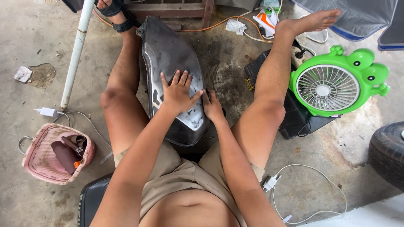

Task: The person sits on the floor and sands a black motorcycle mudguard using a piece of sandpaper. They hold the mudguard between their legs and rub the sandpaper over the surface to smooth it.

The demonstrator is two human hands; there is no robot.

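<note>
A dark grey, scuffed motorcycle fuel tank [168,50] lies on the concrete floor between my bare legs. My left hand [179,92] presses flat on its top surface with fingers spread; whether something lies under the palm is hidden. My right hand [212,107] rests against the tank's right side near its lower end, fingers curled over the edge. I sit on a low black seat [90,197].
A green frog-shaped fan [332,82] stands on a black case [294,117] at the right. A pink basket [50,153] with tools sits at the left beside a white pole [75,54]. A tyre [389,151], chargers, white cables and an orange cord lie around.
</note>
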